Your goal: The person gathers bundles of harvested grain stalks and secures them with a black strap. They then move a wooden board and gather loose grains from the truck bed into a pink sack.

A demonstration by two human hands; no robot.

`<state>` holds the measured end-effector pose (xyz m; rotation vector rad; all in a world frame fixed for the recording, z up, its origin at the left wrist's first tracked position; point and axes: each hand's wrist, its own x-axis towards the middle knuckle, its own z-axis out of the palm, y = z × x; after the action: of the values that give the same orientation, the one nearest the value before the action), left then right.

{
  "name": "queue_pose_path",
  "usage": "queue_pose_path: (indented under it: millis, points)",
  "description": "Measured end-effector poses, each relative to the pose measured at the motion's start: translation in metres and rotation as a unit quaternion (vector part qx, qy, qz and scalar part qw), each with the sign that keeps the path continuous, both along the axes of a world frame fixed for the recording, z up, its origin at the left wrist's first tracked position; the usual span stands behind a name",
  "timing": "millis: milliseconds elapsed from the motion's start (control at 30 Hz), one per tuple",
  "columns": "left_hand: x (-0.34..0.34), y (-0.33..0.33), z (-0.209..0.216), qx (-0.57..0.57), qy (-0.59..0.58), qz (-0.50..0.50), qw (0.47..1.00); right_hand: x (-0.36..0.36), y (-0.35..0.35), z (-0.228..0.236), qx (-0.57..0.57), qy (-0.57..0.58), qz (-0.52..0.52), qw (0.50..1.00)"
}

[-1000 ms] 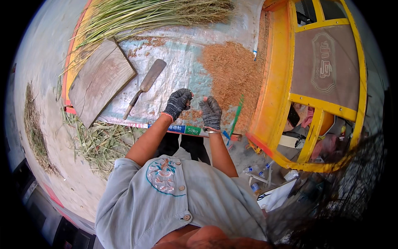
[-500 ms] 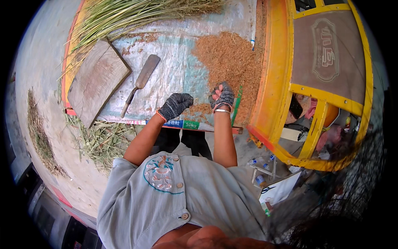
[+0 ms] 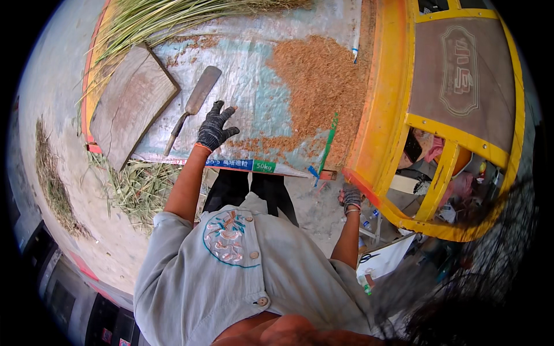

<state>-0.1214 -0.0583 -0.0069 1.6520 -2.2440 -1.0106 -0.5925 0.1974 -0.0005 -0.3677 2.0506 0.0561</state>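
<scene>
My left hand, in a dark grey knit glove, is over the pale woven-plastic sheet, its fingers spread and nothing in it. Just to its left lies a broad-bladed chopping knife with a dark handle. My right hand, gloved alike, is low beside the red-orange corner of the yellow frame; its fingers are small and partly hidden, so whether they hold anything does not show. A heap of reddish-brown grains or husks covers the right part of the sheet, thinning out toward the near edge.
Left of the knife lies a thick wooden board. Long green stalks with seed heads cross the far edge. Cut stalks litter the ground at left. The yellow metal frame borders the right; a small white table with scissors stands below.
Both hands were closed near the grains. My left hand has moved left and spread its fingers; my right has dropped down and right, off the sheet. The sheet's near right corner has shifted.
</scene>
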Motion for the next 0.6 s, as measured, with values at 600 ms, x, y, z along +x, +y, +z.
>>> queue_pose_path:
  millis: [600]
  points:
    - [0.055, 0.14, -0.051, 0.054, -0.344, -0.056, 0.936, 0.174, -0.06, -0.052, -0.035, 0.062, 0.498, 0.864]
